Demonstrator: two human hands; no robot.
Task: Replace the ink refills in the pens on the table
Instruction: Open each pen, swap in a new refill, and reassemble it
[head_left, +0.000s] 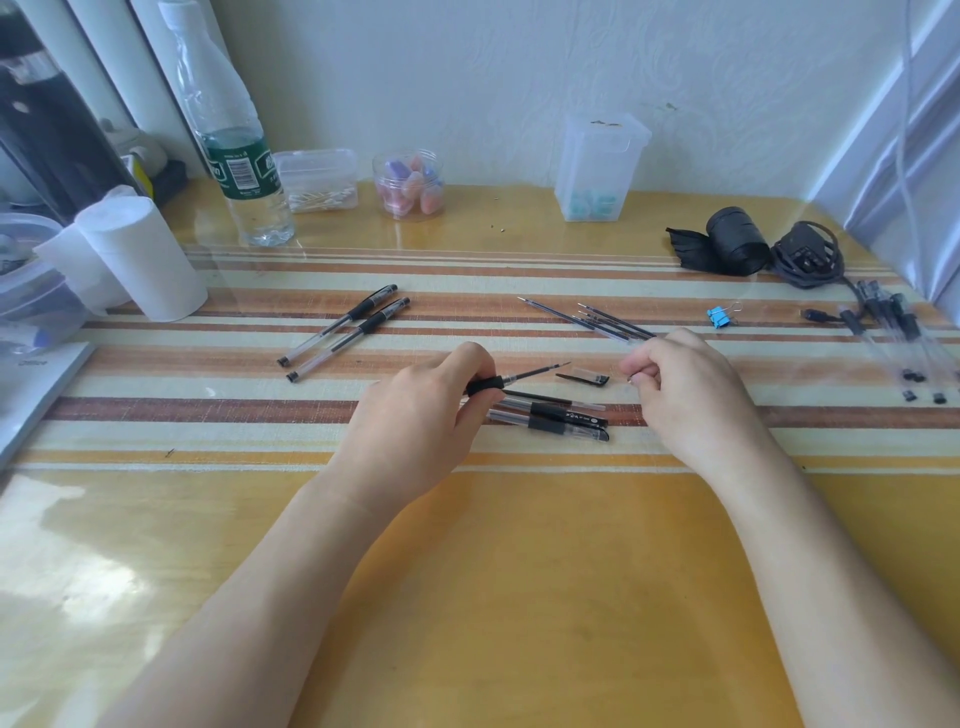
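Left hand (415, 415), frame centre, pinched pen barrel (485, 387) by black grip, refill (535, 374) pointing right. Right hand (685, 389) curled, fingertips pinched; contents unclear.

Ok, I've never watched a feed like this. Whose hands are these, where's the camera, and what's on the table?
There is no machine: a person works bare-handed, filmed by one camera worn on their head, looking down.

The left hand holds an opened pen by its black grip, with the refill sticking out. The right hand is curled shut; I cannot tell what it pinches.

On the striped table lie two capped pens to the left, loose refills behind the right hand, a pen cap between the hands, and more pens beneath them.
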